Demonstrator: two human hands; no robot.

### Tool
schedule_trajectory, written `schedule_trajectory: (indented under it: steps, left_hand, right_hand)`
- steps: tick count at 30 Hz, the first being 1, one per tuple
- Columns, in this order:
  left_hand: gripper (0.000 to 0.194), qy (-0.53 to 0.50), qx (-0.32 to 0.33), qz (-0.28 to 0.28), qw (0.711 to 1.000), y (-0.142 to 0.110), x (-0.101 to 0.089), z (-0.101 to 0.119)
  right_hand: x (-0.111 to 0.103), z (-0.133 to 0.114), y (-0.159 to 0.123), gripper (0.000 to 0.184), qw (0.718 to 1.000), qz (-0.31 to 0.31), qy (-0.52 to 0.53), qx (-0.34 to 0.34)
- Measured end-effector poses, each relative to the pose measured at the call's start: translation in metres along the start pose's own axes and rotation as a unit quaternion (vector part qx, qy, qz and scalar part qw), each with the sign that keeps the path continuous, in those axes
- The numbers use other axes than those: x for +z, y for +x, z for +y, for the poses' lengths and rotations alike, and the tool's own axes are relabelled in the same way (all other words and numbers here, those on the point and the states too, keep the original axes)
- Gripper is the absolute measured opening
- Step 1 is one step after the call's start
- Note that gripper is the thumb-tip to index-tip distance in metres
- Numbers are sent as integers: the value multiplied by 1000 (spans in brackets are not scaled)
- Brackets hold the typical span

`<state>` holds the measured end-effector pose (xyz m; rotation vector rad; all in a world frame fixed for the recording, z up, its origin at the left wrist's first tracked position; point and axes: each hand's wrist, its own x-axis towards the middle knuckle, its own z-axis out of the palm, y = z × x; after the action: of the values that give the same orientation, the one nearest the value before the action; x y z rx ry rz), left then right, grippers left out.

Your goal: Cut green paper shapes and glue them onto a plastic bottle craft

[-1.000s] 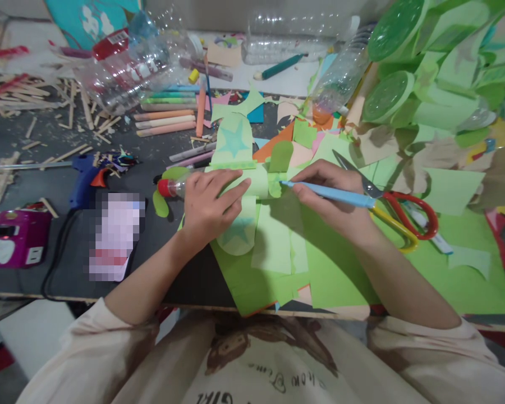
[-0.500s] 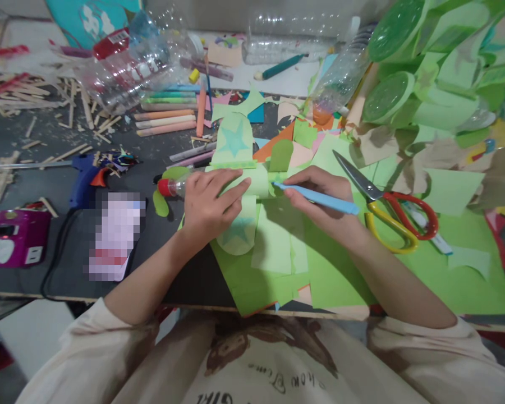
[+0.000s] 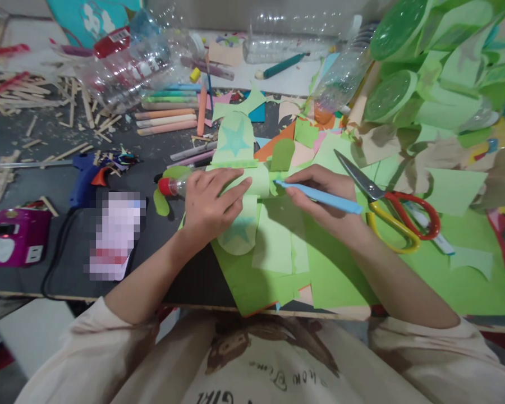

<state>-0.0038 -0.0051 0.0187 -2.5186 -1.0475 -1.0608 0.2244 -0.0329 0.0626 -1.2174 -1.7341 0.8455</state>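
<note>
In the head view, a small plastic bottle with a red cap (image 3: 164, 186) lies on its side, wrapped in pale green paper (image 3: 258, 180). Wing-like flaps with blue stars, an upper flap (image 3: 234, 140) and a lower flap (image 3: 238, 233), stick out from it. My left hand (image 3: 214, 202) is curved over the bottle's middle and grips it, its thumb hidden. My right hand (image 3: 330, 196) pinches a light blue marker (image 3: 324, 197). The marker's tip touches the green tail end, beside a rounded green tab (image 3: 283, 155); a small blue mark shows there.
Scissors (image 3: 374, 193) lie open right of my right hand, over green paper sheets (image 3: 340, 269). Left are a blue glue gun (image 3: 83, 174), a phone (image 3: 115, 235) and a purple box (image 3: 19, 238). Behind are markers (image 3: 168, 120), clear bottles (image 3: 130, 73) and wooden sticks (image 3: 17, 90).
The marker and my right hand have shifted very slightly to the right at the tail end. My left hand keeps its place on the bottle.
</note>
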Motion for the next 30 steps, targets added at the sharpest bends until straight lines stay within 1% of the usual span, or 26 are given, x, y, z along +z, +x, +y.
schedule_trajectory:
  steps: [3,10,13,17,20,26,29,30]
  left_hand:
    - [29,-2,-4,-14,1000,-1,-1,-1]
    - [27,5,1,4,1000,0,1,0]
    - [26,-3,0,14,1000,0,2,0]
    - [29,-10,-13,-15,1000,-1,0,-1]
    - [31,-29,-16,-23,999,-3,0,-2]
    - [34,-51,-55,-53,996,-6,0,-2]
    - [33,-36,-67,-86,993,-6,0,-2]
    - [33,-25,-64,-85,994,-5,0,-2]
  right_hand:
    - [-1,0,1,5,1000,5,3,0]
    - [-4,-1,2,7,1000,-3,0,0]
    - [-4,-2,2,8,1000,-15,-10,-2]
    - [-4,-3,2,9,1000,-9,-20,-1]
    - [-4,-3,2,11,1000,-12,-27,-11]
    - [-6,-5,3,13,999,-18,-32,-6]
    - [-6,-5,3,14,999,-2,-37,-4]
    - [-6,-5,3,15,999,-5,-38,-4]
